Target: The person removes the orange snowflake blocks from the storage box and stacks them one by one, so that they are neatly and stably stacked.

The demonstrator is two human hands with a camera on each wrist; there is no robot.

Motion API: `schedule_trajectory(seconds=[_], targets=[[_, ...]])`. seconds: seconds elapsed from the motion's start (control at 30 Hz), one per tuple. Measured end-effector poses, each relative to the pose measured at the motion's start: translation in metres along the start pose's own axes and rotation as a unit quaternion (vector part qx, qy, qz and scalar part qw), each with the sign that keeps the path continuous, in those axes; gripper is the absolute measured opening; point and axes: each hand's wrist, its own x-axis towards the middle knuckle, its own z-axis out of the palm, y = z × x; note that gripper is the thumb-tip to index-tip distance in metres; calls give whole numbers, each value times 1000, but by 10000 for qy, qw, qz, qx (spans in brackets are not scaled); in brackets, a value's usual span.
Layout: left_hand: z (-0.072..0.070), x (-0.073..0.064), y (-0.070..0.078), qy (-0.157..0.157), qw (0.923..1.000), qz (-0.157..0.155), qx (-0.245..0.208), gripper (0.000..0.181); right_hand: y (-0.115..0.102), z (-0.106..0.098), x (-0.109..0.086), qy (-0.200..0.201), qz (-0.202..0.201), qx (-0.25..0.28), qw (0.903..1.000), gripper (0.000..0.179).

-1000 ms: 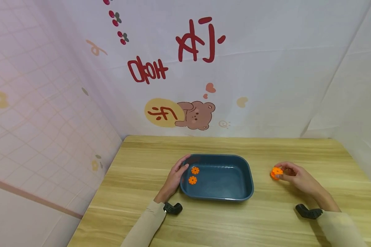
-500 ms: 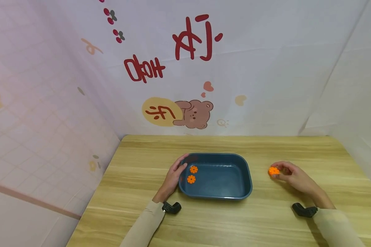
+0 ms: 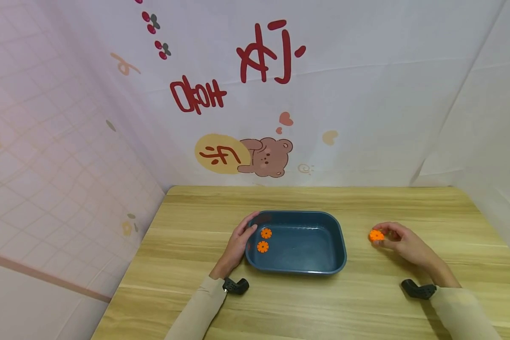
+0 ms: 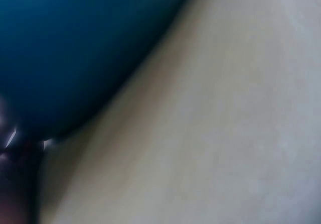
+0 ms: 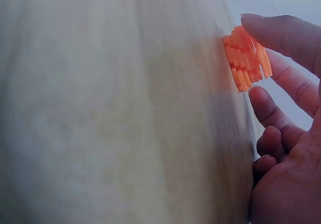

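In the head view my left hand (image 3: 236, 243) holds the left rim of a dark blue rectangular tray (image 3: 295, 272). Inside the tray, near its left end, lie two orange notched plastic discs, one (image 3: 266, 233) behind the other (image 3: 262, 247). To the right of the tray, my right hand (image 3: 412, 245) has thumb and fingers around a small stack of orange notched discs (image 3: 376, 235) on the table. The right wrist view shows several layers in this stack (image 5: 243, 61), its outermost disc slightly askew between thumb and fingers. The left wrist view is blurred, with the tray's side (image 4: 65, 48) in it.
The wood-grain table (image 3: 297, 307) ends at a white wall cloth (image 3: 365, 118) printed with a bear and red characters. A second cloth wall (image 3: 68, 141) borders the left side. Black wrist cameras are strapped near both sleeves.
A second ago the top disc was offset from those beneath; now it lines up with the stack, still at my right fingers. My left hand stays on the tray. The head view shifted slightly.
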Motion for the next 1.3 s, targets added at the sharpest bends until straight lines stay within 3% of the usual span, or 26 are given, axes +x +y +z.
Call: schedule_trajectory(seconds=[0.93,1.3], targets=[[-2,-3,1,68,9999,-73,39,43,-6,-3,-2,-89,129,-98,9998,40],[-2,-2,2,-39,10000,-39,-12,46,-41,-19,20,-560,-204,-366,9975,40]])
